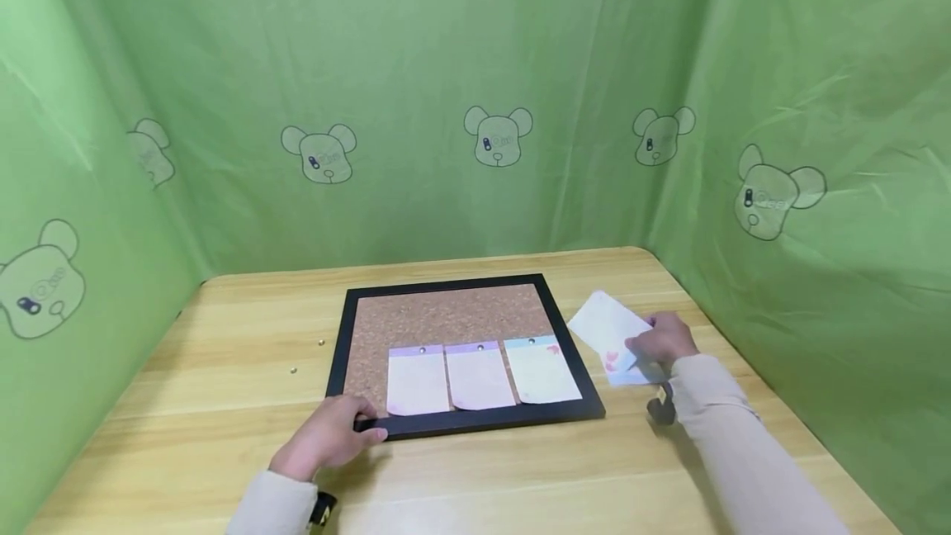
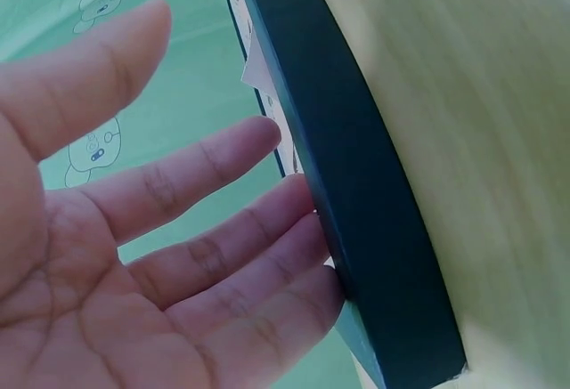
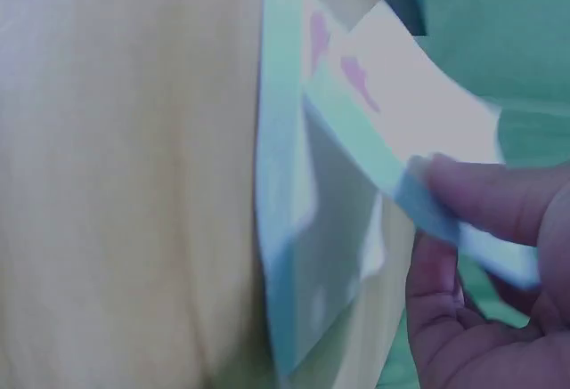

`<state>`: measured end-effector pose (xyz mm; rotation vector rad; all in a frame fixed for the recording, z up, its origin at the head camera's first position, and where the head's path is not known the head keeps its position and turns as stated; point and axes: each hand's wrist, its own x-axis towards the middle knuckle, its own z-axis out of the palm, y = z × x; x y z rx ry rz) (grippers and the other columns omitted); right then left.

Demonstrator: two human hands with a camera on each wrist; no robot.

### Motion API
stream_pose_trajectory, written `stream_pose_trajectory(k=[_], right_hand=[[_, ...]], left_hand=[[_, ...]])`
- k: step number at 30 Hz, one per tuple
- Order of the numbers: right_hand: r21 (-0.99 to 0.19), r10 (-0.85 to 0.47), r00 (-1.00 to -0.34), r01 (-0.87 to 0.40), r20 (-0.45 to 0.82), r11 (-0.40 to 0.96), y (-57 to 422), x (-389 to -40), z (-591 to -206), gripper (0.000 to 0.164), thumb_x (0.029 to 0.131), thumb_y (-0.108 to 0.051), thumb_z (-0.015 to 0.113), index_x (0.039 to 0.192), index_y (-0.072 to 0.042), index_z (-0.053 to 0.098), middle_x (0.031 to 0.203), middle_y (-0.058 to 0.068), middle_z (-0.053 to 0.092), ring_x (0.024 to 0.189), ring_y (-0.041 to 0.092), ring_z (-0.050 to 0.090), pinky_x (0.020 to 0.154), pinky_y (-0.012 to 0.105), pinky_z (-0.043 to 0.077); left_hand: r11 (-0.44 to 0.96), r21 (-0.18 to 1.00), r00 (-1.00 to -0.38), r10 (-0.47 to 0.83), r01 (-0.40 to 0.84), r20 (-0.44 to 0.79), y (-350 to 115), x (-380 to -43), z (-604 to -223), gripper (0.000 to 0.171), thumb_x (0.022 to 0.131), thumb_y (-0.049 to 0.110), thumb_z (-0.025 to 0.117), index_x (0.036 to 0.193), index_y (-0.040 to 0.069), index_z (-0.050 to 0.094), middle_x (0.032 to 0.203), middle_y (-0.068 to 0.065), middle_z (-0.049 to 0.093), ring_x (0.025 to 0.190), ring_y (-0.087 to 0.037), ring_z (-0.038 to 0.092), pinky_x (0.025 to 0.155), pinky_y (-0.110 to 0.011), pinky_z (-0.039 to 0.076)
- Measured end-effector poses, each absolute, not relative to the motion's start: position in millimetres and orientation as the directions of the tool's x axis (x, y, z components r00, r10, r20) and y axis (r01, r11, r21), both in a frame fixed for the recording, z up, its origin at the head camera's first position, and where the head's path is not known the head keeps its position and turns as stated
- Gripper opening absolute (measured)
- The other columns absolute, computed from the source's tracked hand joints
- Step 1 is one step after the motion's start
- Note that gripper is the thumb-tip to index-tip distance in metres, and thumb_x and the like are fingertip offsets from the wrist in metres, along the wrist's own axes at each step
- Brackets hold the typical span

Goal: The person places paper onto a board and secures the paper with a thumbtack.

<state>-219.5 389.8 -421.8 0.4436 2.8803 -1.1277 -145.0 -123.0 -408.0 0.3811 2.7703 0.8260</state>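
Pinches a white sheet (image 1: 603,319), slightly bowed, edged with a pale blue band and marked in pink, between thumb and fingers of the right hand (image 1: 664,340); holds it tilted right of the cork board (image 1: 453,316), over a similar blue-banded sheet (image 3: 278,158) on the tabletop (image 1: 490,485). Rests the left hand (image 1: 330,432), fingers uncurled, against the near left corner of the black frame (image 1: 483,422); has three pinned notes (image 1: 480,382), two purple-banded, one blue-banded, on the cork.

Bare left hand (image 1: 329,436) near, left of centre: fingers extended, thumb spread. Bare right hand (image 1: 664,341) farther, right side: thumb and fingers pinching. Beige-sleeved right forearm (image 1: 735,440) extends from near right; beige-sleeved left forearm (image 1: 275,504) mostly cropped.
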Motion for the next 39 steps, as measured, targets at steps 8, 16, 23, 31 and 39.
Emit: stream_pose_trajectory(k=[8,16,23,31,39], right_hand=[[-0.683,0.222,-0.975,0.153,0.014,0.714,390,-225,-414,0.044,0.096,-0.016,0.057,0.127,0.012,0.045,0.117,0.038,0.052,0.103,0.047,0.052,0.087,0.054,0.045],[-0.752,0.236,-0.97,0.116,0.054,0.649,383,-227,-416,0.049,0.099,-0.014,0.051,0.138,0.008,0.031,0.111,0.036,0.052,0.085,0.035,0.061,0.074,0.042,0.054],[-0.69,0.217,-0.969,0.076,0.12,0.72,376,-224,-411,0.043,0.092,-0.023,0.066,0.116,0.01,0.051,0.108,0.033,0.059,0.092,0.04,0.061,0.085,0.049,0.047],[-0.765,0.155,-0.988,0.086,0.019,0.638,371,-228,-406,0.076,0.083,-0.014,0.076,0.139,0.009,0.03,0.135,0.041,0.038,0.118,0.053,0.045,0.1,0.058,0.038],[-0.849,0.169,-0.986,0.084,0.007,0.522,364,-235,-405,0.042,0.097,-0.008,0.056,0.132,0.008,0.038,0.091,0.021,0.063,0.078,0.027,0.067,0.072,0.037,0.058]], left_hand=[[0.811,0.552,-0.938,0.318,0.194,-0.137,-123,-147,-408,0.02,0.084,0.023,0.076,0.097,0.01,0.071,0.106,-0.01,0.067,0.105,-0.035,0.06,0.092,-0.054,0.046],[0.81,0.555,-0.938,0.316,0.189,-0.142,-123,-146,-410,0.023,0.084,0.024,0.076,0.1,0.008,0.071,0.108,-0.011,0.067,0.107,-0.037,0.059,0.094,-0.055,0.045],[0.812,0.554,-0.937,0.315,0.184,-0.15,-123,-145,-411,0.023,0.084,0.024,0.076,0.1,0.008,0.072,0.108,-0.011,0.067,0.108,-0.037,0.058,0.094,-0.056,0.045],[0.814,0.551,-0.937,0.315,0.185,-0.152,-122,-145,-410,0.026,0.084,0.025,0.076,0.103,0.007,0.072,0.11,-0.012,0.066,0.11,-0.038,0.057,0.095,-0.057,0.044],[0.819,0.543,-0.936,0.315,0.185,-0.156,-121,-145,-408,0.029,0.084,0.026,0.076,0.104,0.006,0.071,0.111,-0.013,0.066,0.112,-0.04,0.056,0.096,-0.057,0.042]])
